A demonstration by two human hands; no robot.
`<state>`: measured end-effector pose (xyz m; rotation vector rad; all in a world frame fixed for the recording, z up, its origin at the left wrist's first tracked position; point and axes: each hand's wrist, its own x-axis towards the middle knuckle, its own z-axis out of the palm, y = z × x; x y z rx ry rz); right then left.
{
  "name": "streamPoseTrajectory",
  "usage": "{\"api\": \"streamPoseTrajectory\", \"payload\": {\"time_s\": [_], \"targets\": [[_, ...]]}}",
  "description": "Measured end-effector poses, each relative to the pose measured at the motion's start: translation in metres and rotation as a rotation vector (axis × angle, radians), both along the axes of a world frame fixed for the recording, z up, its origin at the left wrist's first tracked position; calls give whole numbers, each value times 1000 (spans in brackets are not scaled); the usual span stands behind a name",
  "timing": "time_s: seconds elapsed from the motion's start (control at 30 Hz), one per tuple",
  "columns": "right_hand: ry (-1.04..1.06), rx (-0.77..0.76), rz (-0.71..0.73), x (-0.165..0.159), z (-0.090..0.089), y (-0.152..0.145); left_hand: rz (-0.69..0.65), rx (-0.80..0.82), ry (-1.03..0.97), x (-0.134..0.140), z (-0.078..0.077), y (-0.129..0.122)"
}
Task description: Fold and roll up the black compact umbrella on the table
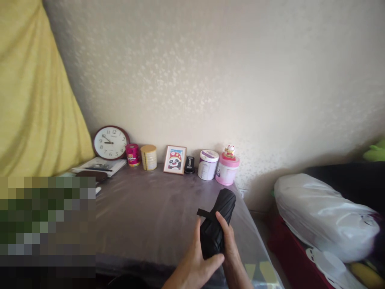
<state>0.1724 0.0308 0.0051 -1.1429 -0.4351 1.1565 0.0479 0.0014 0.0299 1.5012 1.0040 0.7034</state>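
A folded black umbrella (226, 202) is held over the right part of the table, tilted with its far end up and to the right. My left hand (192, 257) grips its near left side, thumb laid across the lower end. Around the right side wraps my right hand (231, 245), its thumb pressing on the folded cloth. A short black strap (204, 212) sticks out to the left from the umbrella, close to my left fingertips. The fingers beneath the umbrella are hidden.
Along the wall stand a clock (111, 143), a magenta can (132, 155), a yellow-lidded can (149, 157), a panda picture frame (174, 159), a white tub (208, 165) and a pink tub (227, 170) topped by a cat figurine (229, 152). Right of the table lies a white plastic bag (321, 212).
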Motion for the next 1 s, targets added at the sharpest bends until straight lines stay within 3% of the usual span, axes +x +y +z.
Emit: {"api": "streamPoseTrajectory", "payload": {"time_s": [0.1, 0.17, 0.23, 0.37, 0.43, 0.7, 0.8, 1.0], "targets": [[9, -10, 46, -1, 0, -2, -37, -286, -131, 0, 12, -2], [-43, -2, 73, -2, 3, -3, -37, -281, -131, 0, 12, -2], [-194, 23, 63, -1, 8, -3, -20, -160, -59, 0, 4, 0], [-558, 63, -13, 3, 15, -3, 125, 373, 216, -2, -20, 8], [-675, 52, -28, 5, 15, -2, 151, 485, 368, -2, -27, 11], [-1096, 6, -59, 11, -13, -1, 135, 587, 730, -6, -31, 11], [-1238, 145, -56, 11, -24, -2, 131, 616, 840, -6, -37, 8], [-1266, 384, 159, 14, -27, -7, 105, 659, 917, -3, -48, 4]]}}
